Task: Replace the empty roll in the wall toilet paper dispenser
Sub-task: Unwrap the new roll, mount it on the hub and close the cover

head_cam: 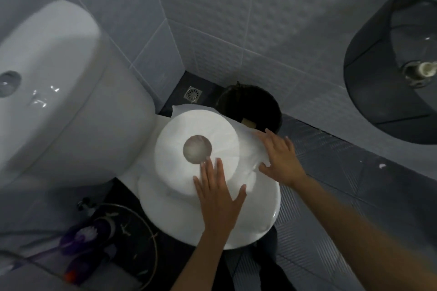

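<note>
The paper roll [197, 149] and toilet [71, 92] were white, the dispenser [378, 78] dark grey, the wall tiles [236, 7] pale grey, dimple-textured.

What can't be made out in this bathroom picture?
Head view only:
- Dispenser: cut off by the right edge.
- Bin: contents lost in shadow, partly behind the paper roll.
- Toilet lid: mostly covered by the roll and hands.
- Purple items: too blurred to identify.

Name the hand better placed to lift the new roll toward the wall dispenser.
Right hand, probably: it rests at the roll's right side, nearer the open dispenser on the right wall. Left hand lies flat on top.
</note>
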Demonstrator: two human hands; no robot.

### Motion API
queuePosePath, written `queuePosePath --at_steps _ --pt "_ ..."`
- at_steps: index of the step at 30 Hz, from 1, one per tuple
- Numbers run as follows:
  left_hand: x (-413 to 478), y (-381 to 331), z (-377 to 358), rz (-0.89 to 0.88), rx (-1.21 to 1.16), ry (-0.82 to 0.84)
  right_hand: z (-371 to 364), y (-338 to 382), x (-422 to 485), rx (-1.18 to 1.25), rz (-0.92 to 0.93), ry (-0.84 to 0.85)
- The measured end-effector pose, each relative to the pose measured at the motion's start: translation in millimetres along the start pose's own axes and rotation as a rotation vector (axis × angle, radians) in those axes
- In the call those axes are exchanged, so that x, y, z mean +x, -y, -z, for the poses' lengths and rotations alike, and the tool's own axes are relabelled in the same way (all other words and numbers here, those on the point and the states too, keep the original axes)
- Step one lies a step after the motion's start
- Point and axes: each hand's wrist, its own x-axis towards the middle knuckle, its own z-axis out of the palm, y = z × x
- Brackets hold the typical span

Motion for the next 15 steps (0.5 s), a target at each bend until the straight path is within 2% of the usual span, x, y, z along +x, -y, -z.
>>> queuePosePath --at_steps 3,7,12,15 --pt "-15 -9 -9 0.052 0.040 0.006 0 -3 7 0.025 -0.047 0.009" --pt "-11 -25 -17 0.088 0.032 -0.017 11 3 20 0.171 0.065 -0.191" --pt "5 -44 -18 0.161 0.005 -0.055 33 17 24 0.346 0.166 -0.238" --pt "10 -49 -16 0.193 -0.049 -0.086 50 23 24 0.443 0.153 -0.222"
